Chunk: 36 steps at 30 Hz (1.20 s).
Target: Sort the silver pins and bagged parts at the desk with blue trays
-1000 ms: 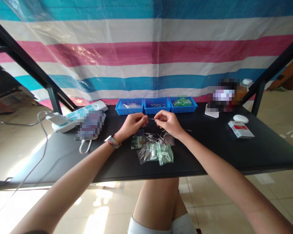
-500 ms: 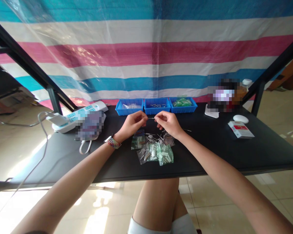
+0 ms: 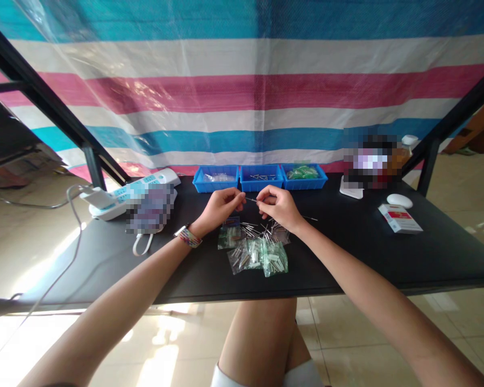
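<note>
Nearest, the person's bare knees (image 3: 262, 333) show below the near edge of the black tabletop (image 3: 347, 263). Just in from the middle of that edge lies a cluster of small plastic bags (image 3: 275, 259), some green-tinted, some clear, with short metal and white pieces showing through. Right behind them, loose metal pins (image 3: 250, 230) are spread at various angles, partly under the right wrist.

Beyond the pins, both hands meet over the middle of the tabletop, closer to its far edge than to its near one. The left hand (image 3: 223, 207), with a patterned wristband (image 3: 189, 236) behind it, has thumb and fingertips pinched together on one end of a thin metal rod (image 3: 250, 199). The right hand (image 3: 280, 207) pinches the other end, its remaining fingers loosely curled. The rod spans the small gap between the hands; whether it is one piece or two joined cannot be told.

Toward the left edge lie a pixelated flat object (image 3: 150, 212) and, just behind it, a white power strip (image 3: 143, 185). Toward the right edge sit a small red-and-white box (image 3: 400, 219) and a white oval object (image 3: 399, 201).

Along the far edge, three blue trays stand side by side: the left tray (image 3: 215, 188) holds clear pieces, the middle tray (image 3: 261, 186) metal ones, the right tray (image 3: 305, 184) green ones. A striped sheet (image 3: 226, 59) hangs behind.
</note>
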### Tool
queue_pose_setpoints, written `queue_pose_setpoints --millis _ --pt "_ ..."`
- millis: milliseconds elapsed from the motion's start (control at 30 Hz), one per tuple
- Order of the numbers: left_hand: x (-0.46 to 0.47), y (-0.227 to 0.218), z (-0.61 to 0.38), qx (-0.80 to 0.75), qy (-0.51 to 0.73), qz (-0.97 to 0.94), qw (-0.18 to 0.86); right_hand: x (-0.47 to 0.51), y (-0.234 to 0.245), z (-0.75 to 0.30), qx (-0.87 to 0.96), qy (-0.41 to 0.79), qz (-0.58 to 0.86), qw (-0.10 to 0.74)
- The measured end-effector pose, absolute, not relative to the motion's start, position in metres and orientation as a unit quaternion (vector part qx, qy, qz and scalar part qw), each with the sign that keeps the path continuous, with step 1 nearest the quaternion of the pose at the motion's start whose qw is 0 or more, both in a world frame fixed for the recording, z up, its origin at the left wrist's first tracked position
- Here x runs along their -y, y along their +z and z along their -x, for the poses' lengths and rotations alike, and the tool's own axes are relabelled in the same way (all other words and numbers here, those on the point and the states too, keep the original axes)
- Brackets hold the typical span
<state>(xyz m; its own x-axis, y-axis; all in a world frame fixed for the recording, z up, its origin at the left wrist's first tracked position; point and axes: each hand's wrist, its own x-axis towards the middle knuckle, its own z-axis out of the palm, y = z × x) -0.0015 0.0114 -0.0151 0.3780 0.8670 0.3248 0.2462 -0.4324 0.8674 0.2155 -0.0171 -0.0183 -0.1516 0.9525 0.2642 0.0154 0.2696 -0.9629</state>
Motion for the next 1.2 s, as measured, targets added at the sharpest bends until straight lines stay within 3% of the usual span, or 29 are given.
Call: queue_pose_setpoints --millis 233,433,633,767,900,1033,1200 --pt "-0.013 -0.014 0.005 -0.369 0.416 -0.727 0.404 0.014 -0.013 -0.216 0.595 0.452 0.400 0.531" --pt "-0.016 -0.014 0.008 -0.375 0.439 -0.700 0.420 -0.020 0.008 -0.228 0.561 0.321 0.460 0.609" --pt "-0.017 -0.014 0.007 -0.383 0.462 -0.684 0.414 -0.025 0.011 -0.231 0.644 0.197 0.524 0.521" --pt "-0.017 -0.012 0.007 -0.393 0.478 -0.670 0.409 0.002 -0.001 -0.206 0.775 0.232 0.431 0.400" --pt "-0.018 -0.011 0.006 -0.394 0.490 -0.664 0.405 0.019 -0.011 -0.181 0.874 0.176 0.359 0.277" --pt "-0.018 -0.012 0.007 -0.392 0.491 -0.671 0.394 0.020 -0.016 -0.173 0.899 0.113 0.346 0.243" --pt "-0.016 -0.012 0.008 -0.393 0.470 -0.700 0.365 0.020 -0.021 -0.173 0.909 0.054 0.320 0.261"
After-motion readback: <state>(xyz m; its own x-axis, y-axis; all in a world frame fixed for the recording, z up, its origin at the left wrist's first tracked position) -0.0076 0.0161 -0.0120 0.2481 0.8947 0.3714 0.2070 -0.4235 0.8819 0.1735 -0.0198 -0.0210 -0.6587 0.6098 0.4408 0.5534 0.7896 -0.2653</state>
